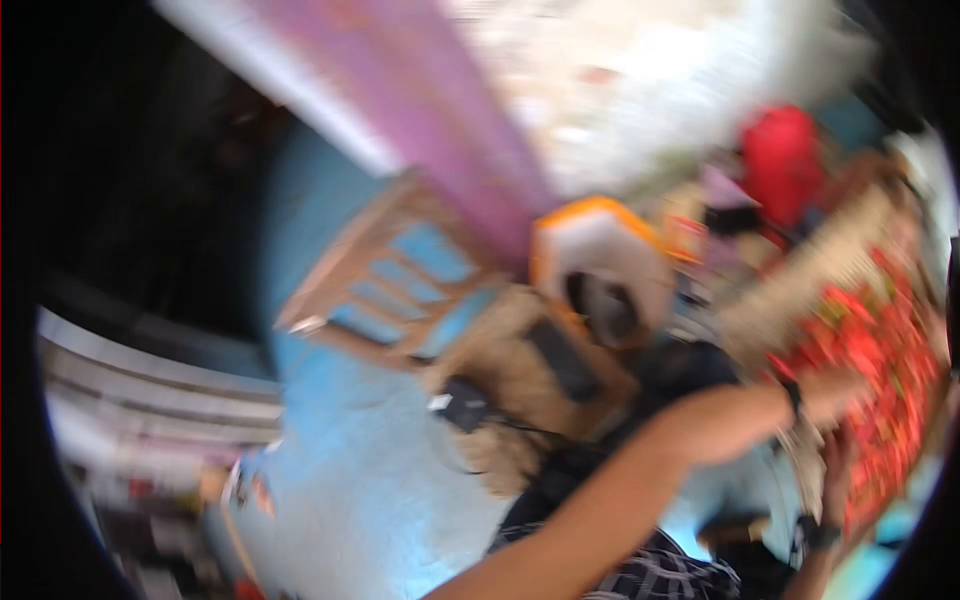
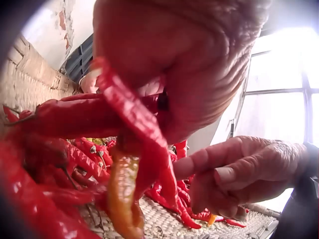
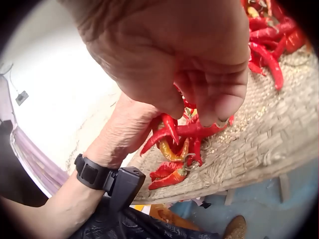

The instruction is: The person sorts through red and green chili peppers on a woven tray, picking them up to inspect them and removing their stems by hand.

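Observation:
A broad woven tray (image 3: 279, 144) carries a heap of red chili peppers (image 1: 850, 330). My left hand (image 2: 179, 59) grips several red chili peppers (image 2: 134, 119), which stick out below its fingers. A yellowish-orange chili pepper (image 2: 124, 194) hangs beside them. In the right wrist view the left hand (image 3: 132, 119) is partly hidden behind my right hand (image 3: 174, 55). From the left wrist view, the right hand (image 2: 244, 172) has its index finger stretched toward the peppers and its other fingers loosely bent. No pepper shows plainly in it. Both hands blur over the heap in the head view.
A wooden chair (image 1: 400, 270) bearing dark objects stands left of the tray. Beyond it is an orange-rimmed white container (image 1: 600, 235) with something dark inside. A red object (image 1: 780, 165) stands at the back. The floor (image 1: 350, 470) is blue.

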A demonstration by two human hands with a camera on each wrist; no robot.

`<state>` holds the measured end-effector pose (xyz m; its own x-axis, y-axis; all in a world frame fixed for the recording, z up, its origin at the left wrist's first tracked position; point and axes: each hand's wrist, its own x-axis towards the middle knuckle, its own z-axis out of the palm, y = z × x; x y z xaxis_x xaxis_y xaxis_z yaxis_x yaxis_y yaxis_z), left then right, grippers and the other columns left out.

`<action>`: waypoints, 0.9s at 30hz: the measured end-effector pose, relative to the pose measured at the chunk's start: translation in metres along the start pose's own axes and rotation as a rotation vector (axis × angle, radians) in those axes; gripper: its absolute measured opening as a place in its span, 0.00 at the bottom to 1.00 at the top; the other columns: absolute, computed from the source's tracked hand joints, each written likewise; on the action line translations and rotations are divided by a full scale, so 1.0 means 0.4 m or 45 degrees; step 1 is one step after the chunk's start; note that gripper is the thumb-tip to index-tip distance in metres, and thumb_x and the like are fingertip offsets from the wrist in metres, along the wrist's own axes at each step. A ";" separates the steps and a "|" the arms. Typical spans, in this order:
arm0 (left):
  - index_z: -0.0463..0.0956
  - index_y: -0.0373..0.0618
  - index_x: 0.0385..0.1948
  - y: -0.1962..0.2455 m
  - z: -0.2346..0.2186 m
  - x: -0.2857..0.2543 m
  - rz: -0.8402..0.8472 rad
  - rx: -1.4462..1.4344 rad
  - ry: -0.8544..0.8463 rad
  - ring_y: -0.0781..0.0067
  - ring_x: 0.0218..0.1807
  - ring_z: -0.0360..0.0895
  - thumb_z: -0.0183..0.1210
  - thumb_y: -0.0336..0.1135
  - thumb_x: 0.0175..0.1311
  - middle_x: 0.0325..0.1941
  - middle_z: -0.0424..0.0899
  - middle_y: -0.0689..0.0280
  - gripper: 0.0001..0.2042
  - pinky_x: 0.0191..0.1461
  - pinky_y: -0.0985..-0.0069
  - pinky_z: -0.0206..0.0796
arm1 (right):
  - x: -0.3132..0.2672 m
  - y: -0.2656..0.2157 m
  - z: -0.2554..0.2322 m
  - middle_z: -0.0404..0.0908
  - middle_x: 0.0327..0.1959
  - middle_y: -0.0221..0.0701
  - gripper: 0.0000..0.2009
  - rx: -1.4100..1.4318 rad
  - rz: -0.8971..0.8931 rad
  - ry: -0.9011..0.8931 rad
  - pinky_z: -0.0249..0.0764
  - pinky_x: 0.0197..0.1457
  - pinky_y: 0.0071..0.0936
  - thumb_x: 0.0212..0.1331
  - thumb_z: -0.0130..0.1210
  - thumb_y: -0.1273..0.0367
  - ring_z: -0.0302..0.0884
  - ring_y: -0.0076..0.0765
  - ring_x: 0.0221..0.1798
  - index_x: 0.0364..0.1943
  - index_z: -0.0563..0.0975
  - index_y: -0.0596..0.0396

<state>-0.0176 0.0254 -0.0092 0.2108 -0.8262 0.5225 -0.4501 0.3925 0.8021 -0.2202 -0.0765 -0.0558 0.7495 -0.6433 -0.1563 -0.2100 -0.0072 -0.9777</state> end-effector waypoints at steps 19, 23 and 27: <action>0.71 0.38 0.37 -0.097 0.027 0.057 -0.035 0.365 -0.145 0.55 0.35 0.77 0.53 0.22 0.46 0.29 0.77 0.52 0.13 0.36 0.64 0.67 | -0.054 -0.161 -0.032 0.75 0.36 0.26 0.15 -0.483 -0.076 -0.240 0.68 0.34 0.17 0.58 0.49 0.74 0.70 0.17 0.33 0.50 0.73 0.58; 0.74 0.39 0.33 -0.068 -0.006 0.055 -0.228 0.314 -0.385 0.55 0.33 0.78 0.52 0.21 0.42 0.27 0.77 0.50 0.12 0.33 0.63 0.67 | 0.020 -0.126 -0.006 0.77 0.40 0.29 0.18 -0.433 -0.225 -0.246 0.71 0.38 0.21 0.59 0.50 0.72 0.73 0.24 0.38 0.54 0.71 0.62; 0.73 0.38 0.45 0.000 -0.043 0.107 -0.501 -0.099 -0.101 0.71 0.42 0.77 0.54 0.25 0.56 0.40 0.80 0.62 0.14 0.43 0.74 0.71 | -0.010 -0.244 0.091 0.73 0.49 0.31 0.24 -0.048 -0.001 -0.062 0.71 0.44 0.22 0.62 0.52 0.67 0.71 0.23 0.44 0.62 0.64 0.56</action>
<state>0.0062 -0.0031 0.0179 0.2849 -0.9468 0.1498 -0.2806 0.0671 0.9575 -0.1798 -0.0455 0.0352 0.7793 -0.6051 -0.1628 -0.2321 -0.0374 -0.9720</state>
